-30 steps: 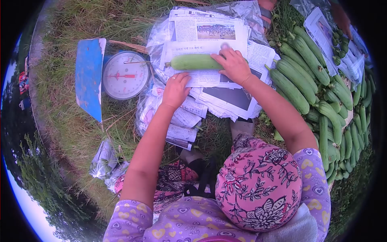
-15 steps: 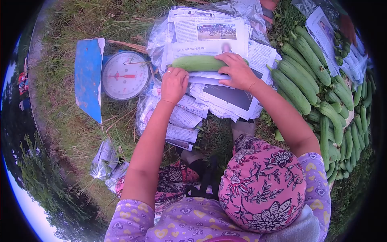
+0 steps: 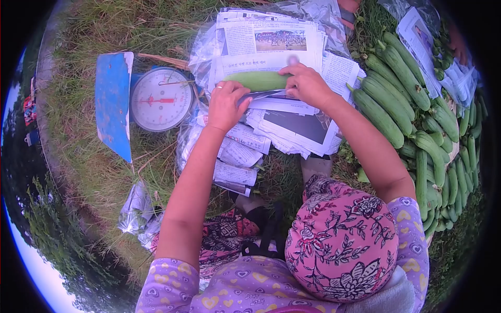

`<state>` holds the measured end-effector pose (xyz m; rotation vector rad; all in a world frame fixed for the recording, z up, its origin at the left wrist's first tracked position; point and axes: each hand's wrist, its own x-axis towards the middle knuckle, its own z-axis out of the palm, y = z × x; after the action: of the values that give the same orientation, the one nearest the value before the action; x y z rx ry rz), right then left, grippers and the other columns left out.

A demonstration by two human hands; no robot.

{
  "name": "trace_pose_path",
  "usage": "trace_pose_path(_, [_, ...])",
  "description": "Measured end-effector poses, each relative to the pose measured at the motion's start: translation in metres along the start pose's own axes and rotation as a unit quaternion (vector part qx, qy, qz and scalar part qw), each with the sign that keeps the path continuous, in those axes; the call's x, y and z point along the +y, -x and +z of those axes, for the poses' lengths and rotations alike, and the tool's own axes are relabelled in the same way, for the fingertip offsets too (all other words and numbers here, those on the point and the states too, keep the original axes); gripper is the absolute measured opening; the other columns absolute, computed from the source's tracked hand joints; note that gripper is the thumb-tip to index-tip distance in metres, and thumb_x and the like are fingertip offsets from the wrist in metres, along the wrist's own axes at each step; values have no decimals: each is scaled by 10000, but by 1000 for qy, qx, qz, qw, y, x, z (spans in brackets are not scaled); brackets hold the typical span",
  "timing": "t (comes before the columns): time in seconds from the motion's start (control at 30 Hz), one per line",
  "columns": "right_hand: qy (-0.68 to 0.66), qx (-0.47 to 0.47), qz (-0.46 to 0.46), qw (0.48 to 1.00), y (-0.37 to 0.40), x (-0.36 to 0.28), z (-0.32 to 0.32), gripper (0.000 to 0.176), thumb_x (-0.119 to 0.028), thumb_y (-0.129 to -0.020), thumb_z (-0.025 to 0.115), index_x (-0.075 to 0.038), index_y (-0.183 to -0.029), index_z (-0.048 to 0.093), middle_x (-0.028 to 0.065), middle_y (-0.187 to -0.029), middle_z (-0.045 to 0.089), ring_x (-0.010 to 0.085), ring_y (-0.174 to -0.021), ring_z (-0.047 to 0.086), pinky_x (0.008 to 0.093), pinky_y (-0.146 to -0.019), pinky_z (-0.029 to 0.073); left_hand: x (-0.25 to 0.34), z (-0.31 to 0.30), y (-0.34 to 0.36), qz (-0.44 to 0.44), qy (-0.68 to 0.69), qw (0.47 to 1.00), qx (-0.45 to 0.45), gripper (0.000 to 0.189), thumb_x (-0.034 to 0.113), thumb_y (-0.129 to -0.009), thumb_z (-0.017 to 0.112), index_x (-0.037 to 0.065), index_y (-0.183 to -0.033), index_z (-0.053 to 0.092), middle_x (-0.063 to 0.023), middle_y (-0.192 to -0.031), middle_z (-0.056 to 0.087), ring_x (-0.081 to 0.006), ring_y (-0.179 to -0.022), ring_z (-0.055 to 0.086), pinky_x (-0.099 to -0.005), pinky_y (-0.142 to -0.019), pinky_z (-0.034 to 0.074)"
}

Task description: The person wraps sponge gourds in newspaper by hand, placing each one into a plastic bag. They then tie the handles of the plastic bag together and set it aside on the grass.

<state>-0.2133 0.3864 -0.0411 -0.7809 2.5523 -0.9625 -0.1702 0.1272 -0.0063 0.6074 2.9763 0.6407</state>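
A long green sponge gourd point(image 3: 261, 81) lies crosswise on a stack of newspaper sheets point(image 3: 240, 44). My left hand point(image 3: 228, 106) is at the gourd's left end, its fingers curled over it and the thumb apart. At the right end, my right hand point(image 3: 308, 86) has its fingers bent over the gourd and the sheet's near edge; what the fingertips pinch is partly hidden. Below my left hand lie several newspaper-wrapped rolls point(image 3: 237, 156) in a clear plastic bag.
A dial scale point(image 3: 162, 99) with a blue pan point(image 3: 115, 104) stands in the grass at left. Many unwrapped gourds point(image 3: 383, 112) are piled at right, beside more newspaper and plastic point(image 3: 417, 39). A person in a pink floral head covering point(image 3: 342, 240) fills the lower part.
My left hand has shifted slightly right and turned over the gourd's left end. My right hand's fingers have drawn in closer around its right end. The gourd stays in place.
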Motion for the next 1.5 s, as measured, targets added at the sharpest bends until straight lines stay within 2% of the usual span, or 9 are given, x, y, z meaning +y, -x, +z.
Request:
trace_pose_path(0.2, [-31,-25,29,999,-5,-5,-9,92,-105,-691,741,-49,-747,696,29,-1225,601,245,-1073,553,358,-917,460,-12,12,-17,57,8,997,56,98,105,-753,686,77,-843,662,-59,-1015,632,-278,-1014,565,-413,-878,428])
trace_pose_path(0.33, [14,118,-73,990,-3,-26,-9,191,-142,-701,741,-62,-857,666,34,-1163,587,246,-1100,526,378,-928,430,-20,17,-35,51,20,997,47,62,69,-776,658,58,-819,615,-62,-1028,646,-297,-965,580,-417,-867,440])
trace_pose_path(0.67, [156,156,-103,970,-40,-17,51,311,-85,-824,510,-167,-1117,570,44,-1172,521,220,-1125,483,373,-909,377,-4,25,-44,-158,62,969,180,212,165,-783,701,48,-921,590,-81,-906,620,-255,-951,572,-394,-862,418])
trace_pose_path(0.8, [169,109,-69,977,-61,-9,41,343,-103,-800,578,-163,-1137,558,48,-1108,514,233,-1078,492,387,-889,397,8,48,-12,-443,466,761,89,274,261,-900,624,47,-1058,557,-65,-1107,596,-197,-1046,543,-360,-885,414])
trace_pose_path(0.93, [54,89,-35,994,-67,-18,30,487,-188,-700,713,-125,-1162,572,82,-1140,567,293,-1090,528,405,-903,439,26,58,-17,-446,721,525,83,394,346,-975,496,56,-1242,495,-97,-1260,527,-203,-1140,509,-377,-934,409])
trace_pose_path(1.23, [-398,-3,148,906,-23,-76,36,620,-343,-724,769,28,-1189,594,209,-1137,630,278,-1032,631,344,-891,488,40,37,7,-335,824,423,175,600,345,-887,601,-25,-1311,391,-188,-1218,539,-297,-1116,557,-445,-1011,435])
trace_pose_path(1.37, [-27,225,32,974,-15,-60,33,756,-376,-727,778,29,-1301,498,216,-1243,567,271,-1098,598,346,-931,463,46,32,26,-350,819,406,205,550,266,-868,628,-14,-1293,418,-167,-1188,556,-281,-1103,562,-435,-982,453])
trace_pose_path(1.47, [-455,-31,238,857,-5,-63,26,799,-362,-699,798,28,-1315,471,211,-1240,567,315,-1114,580,363,-958,443,52,29,36,-345,829,385,212,503,211,-868,645,-2,-1276,441,-125,-1159,565,-244,-1083,564,-413,-944,468])
trace_pose_path(1.5, [-402,-51,182,896,1,-74,25,789,-344,-696,798,29,-1310,473,212,-1238,565,326,-1120,572,367,-964,438,56,27,39,-353,810,408,231,504,212,-870,649,-1,-1277,441,-121,-1159,563,-238,-1082,562,-407,-945,463])
